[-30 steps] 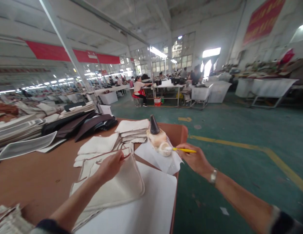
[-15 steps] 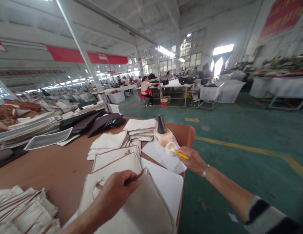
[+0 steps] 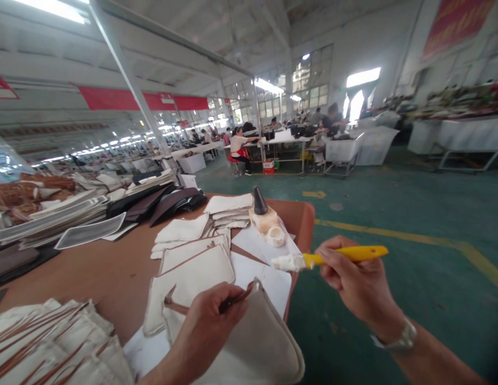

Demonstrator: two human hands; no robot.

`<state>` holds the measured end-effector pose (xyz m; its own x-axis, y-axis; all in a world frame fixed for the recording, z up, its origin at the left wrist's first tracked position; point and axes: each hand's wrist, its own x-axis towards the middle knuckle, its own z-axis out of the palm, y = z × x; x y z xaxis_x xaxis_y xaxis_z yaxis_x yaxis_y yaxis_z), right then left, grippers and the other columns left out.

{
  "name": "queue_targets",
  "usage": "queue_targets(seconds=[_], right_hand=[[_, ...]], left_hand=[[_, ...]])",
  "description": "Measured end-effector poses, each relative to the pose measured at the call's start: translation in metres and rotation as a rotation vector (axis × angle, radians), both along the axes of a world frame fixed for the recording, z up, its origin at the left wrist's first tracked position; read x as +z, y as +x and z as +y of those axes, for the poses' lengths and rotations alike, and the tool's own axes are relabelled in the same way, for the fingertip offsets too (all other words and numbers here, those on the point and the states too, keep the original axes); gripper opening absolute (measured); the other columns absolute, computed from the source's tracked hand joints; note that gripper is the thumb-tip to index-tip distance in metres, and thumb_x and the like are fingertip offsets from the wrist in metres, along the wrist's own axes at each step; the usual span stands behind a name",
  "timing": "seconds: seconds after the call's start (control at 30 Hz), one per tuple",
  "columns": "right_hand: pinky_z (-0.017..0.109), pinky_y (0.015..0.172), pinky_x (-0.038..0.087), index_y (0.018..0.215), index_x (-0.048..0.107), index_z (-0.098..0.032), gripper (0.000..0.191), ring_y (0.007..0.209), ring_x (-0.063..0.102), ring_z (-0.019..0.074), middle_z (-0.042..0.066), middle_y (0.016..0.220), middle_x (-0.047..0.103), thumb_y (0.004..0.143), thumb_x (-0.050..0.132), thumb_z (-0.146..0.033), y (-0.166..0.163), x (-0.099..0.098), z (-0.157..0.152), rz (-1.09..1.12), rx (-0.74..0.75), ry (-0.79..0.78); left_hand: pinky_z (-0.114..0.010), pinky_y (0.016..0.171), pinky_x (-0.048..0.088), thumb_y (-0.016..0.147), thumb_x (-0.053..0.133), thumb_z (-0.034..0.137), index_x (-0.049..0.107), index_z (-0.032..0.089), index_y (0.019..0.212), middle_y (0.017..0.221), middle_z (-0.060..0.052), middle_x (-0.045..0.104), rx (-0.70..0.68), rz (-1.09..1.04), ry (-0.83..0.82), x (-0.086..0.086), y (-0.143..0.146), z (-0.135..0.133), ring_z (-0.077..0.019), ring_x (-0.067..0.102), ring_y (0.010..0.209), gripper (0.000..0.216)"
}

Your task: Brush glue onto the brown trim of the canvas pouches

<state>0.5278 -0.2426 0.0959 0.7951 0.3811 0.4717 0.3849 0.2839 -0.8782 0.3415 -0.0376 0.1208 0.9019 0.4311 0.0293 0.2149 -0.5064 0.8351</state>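
Observation:
My left hand [image 3: 211, 321] pinches the brown-edged corner of a cream fabric piece [image 3: 265, 342] that lies on white paper [image 3: 268, 278] at the near end of the brown table [image 3: 104, 272]. My right hand [image 3: 353, 283] is closed round a yellow-handled brush [image 3: 332, 256]; its bristles are loaded with white glue and point left, above the table's right edge. Behind the brush stands a glue pot with a dark cone top [image 3: 262, 214] and a small white dish beside it [image 3: 276, 235].
More cream pieces [image 3: 192, 267] are spread mid-table, and a stack lies at the near left [image 3: 52, 342]. Dark and grey panels [image 3: 152, 200] are piled at the far left. Green floor with a yellow line [image 3: 393, 232] lies right. Other workers sit at distant tables [image 3: 238, 147].
My right hand lifted the brush off the glue dish and drew it back toward me, now loaded with glue. My left hand kept its pinch on the fabric piece.

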Motion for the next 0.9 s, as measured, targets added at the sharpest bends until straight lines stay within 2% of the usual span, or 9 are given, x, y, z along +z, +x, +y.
queue_targets(seconds=[0.07, 0.13, 0.27, 0.43, 0.57, 0.63, 0.7, 0.8, 0.9], right_hand=[[0.017, 0.036, 0.027, 0.083, 0.059, -0.018, 0.032, 0.041, 0.041, 0.0092, -0.003, 0.055, 0.05, 0.096, 0.067, -0.045, -0.025, 0.009, -0.017, 0.053, 0.083, 0.062], [0.017, 0.037, 0.027, 0.08, 0.06, -0.017, 0.029, 0.042, 0.04, 0.0084, -0.003, 0.054, 0.05, 0.097, 0.064, -0.04, -0.043, 0.016, -0.025, -0.013, 0.11, 0.026], [0.018, 0.042, 0.032, 0.069, 0.059, -0.016, 0.028, 0.045, 0.042, 0.0089, -0.002, 0.053, 0.05, 0.094, 0.058, -0.027, -0.058, 0.027, -0.03, -0.237, 0.025, -0.064], [0.019, 0.044, 0.035, 0.071, 0.06, -0.017, 0.028, 0.046, 0.045, 0.0094, -0.002, 0.056, 0.052, 0.096, 0.056, -0.027, -0.069, 0.037, -0.051, -0.336, -0.14, -0.035], [0.018, 0.044, 0.035, 0.072, 0.059, -0.017, 0.026, 0.046, 0.046, 0.0081, -0.004, 0.057, 0.051, 0.098, 0.054, -0.022, -0.084, 0.035, -0.063, -0.373, -0.047, -0.068], [0.018, 0.046, 0.035, 0.072, 0.059, -0.017, 0.026, 0.049, 0.046, 0.008, -0.004, 0.059, 0.051, 0.098, 0.054, -0.021, -0.086, 0.034, -0.066, -0.416, -0.047, -0.075], [0.018, 0.049, 0.036, 0.073, 0.06, -0.017, 0.026, 0.052, 0.047, 0.0084, -0.003, 0.062, 0.053, 0.098, 0.054, -0.022, -0.085, 0.034, -0.072, -0.456, -0.14, -0.068], [0.019, 0.047, 0.036, 0.075, 0.061, -0.018, 0.025, 0.049, 0.046, 0.0082, -0.004, 0.061, 0.053, 0.099, 0.057, -0.023, -0.084, 0.042, -0.09, -0.452, -0.239, -0.064], [0.018, 0.043, 0.034, 0.078, 0.062, -0.019, 0.022, 0.046, 0.045, 0.0074, -0.006, 0.059, 0.053, 0.099, 0.057, -0.021, -0.091, 0.053, -0.105, -0.434, -0.167, -0.066]], left_hand=[[-0.022, 0.063, 0.041, 0.084, 0.063, 0.049, 0.075, 0.017, 0.088, 0.075, -0.002, 0.066, -0.024, -0.02, 0.027, 0.002, -0.002, -0.012, -0.0162, 0.055, 0.072, 0.034], [-0.022, 0.064, 0.042, 0.084, 0.064, 0.045, 0.076, 0.018, 0.089, 0.076, -0.002, 0.067, -0.046, -0.031, 0.052, 0.004, -0.005, -0.023, -0.0163, 0.056, 0.073, 0.031], [-0.021, 0.062, 0.042, 0.086, 0.064, 0.042, 0.076, 0.019, 0.084, 0.074, -0.002, 0.065, -0.1, -0.064, 0.113, 0.008, -0.014, -0.039, -0.0152, 0.057, 0.071, 0.026], [-0.019, 0.061, 0.043, 0.088, 0.065, 0.036, 0.076, 0.021, 0.086, 0.074, 0.0, 0.064, -0.12, -0.094, 0.184, 0.002, -0.025, -0.047, -0.0131, 0.058, 0.069, 0.019], [-0.017, 0.058, 0.044, 0.09, 0.065, 0.028, 0.075, 0.02, 0.085, 0.074, 0.0, 0.065, -0.177, -0.219, 0.306, -0.006, -0.029, -0.056, -0.0114, 0.06, 0.066, 0.014], [-0.016, 0.058, 0.045, 0.094, 0.062, 0.024, 0.074, 0.02, 0.088, 0.074, 0.0, 0.066, -0.248, -0.319, 0.424, -0.007, -0.031, -0.061, -0.01, 0.061, 0.065, 0.013], [-0.017, 0.06, 0.046, 0.097, 0.059, 0.021, 0.073, 0.02, 0.096, 0.078, -0.001, 0.068, -0.326, -0.448, 0.592, -0.008, -0.034, -0.065, -0.0097, 0.064, 0.067, 0.014], [-0.023, 0.059, 0.045, 0.099, 0.055, 0.016, 0.07, 0.016, 0.104, 0.082, -0.003, 0.071, -0.411, -0.637, 0.963, -0.006, -0.041, -0.068, -0.0121, 0.062, 0.066, 0.016], [-0.03, 0.055, 0.041, 0.102, 0.047, 0.015, 0.067, 0.011, 0.109, 0.084, -0.005, 0.073, -0.491, -0.691, 1.289, -0.001, -0.048, -0.071, -0.0149, 0.058, 0.061, 0.022]])
